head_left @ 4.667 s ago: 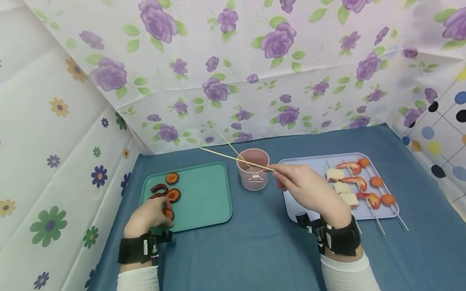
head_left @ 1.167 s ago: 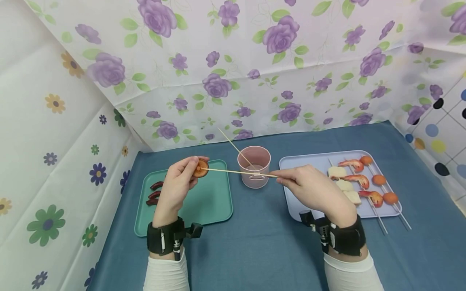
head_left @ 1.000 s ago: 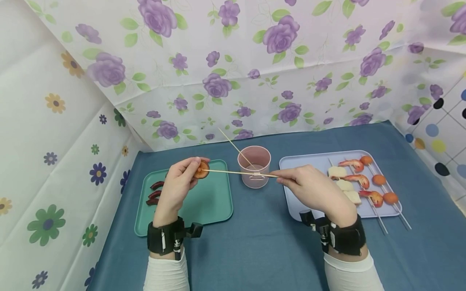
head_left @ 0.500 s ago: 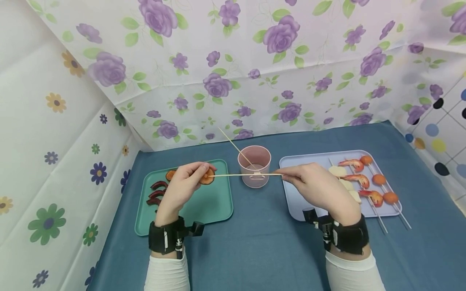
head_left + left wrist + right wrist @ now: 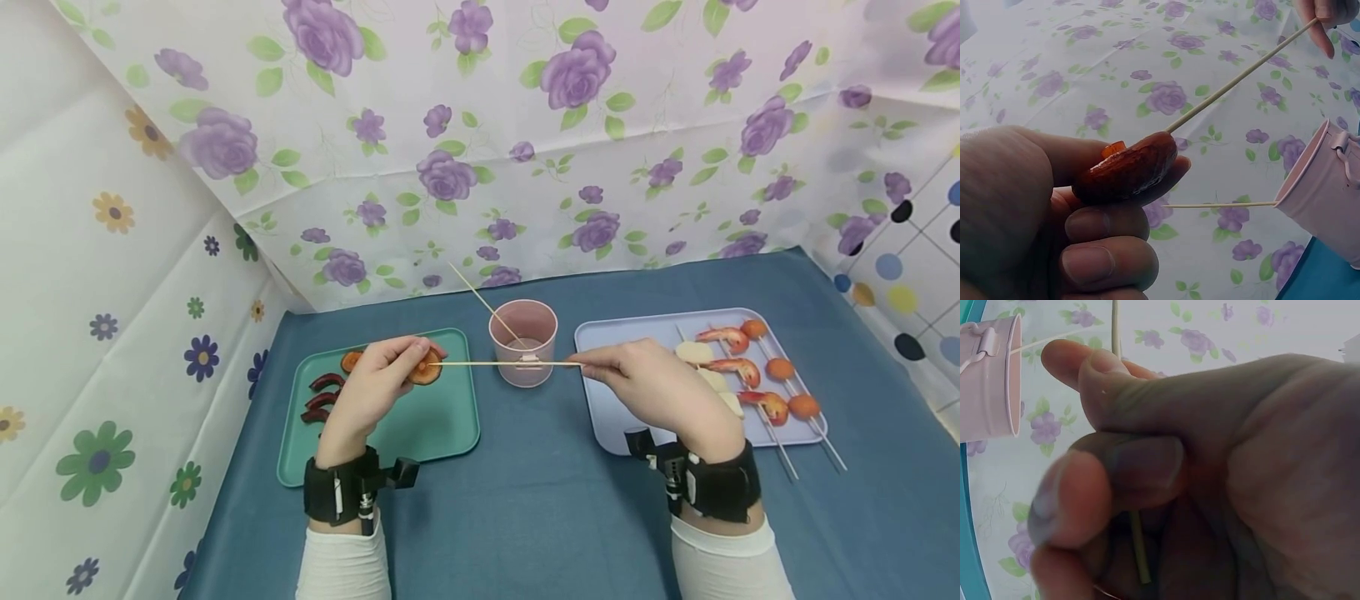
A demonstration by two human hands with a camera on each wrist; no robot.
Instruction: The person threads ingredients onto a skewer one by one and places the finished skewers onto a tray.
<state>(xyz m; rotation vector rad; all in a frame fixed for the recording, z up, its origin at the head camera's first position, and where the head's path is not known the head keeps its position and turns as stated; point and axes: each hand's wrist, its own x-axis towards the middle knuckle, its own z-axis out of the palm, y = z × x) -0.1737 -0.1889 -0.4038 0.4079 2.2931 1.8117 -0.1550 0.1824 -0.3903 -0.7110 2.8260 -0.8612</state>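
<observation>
My left hand pinches a shiny brown mushroom between thumb and fingers, above the green tray. An orange stub shows on this mushroom in the left wrist view. A thin bamboo skewer runs almost level from the mushroom to my right hand. Its far end meets the mushroom's edge; the tip itself is hidden. Thumb and fingers of the right hand grip the skewer near its other end, which pokes out below the curled fingers in the right wrist view.
Behind the held skewer stands a pink bucket with another skewer leaning in it. The green tray bears another mushroom and dark red curved pieces. On the lavender tray lie loaded skewers with shrimp.
My left hand has lifted a mushroom from the green tray to the skewer. The right hand's skewer has swung level, its far end lower; over the last half second almost nothing moves.
</observation>
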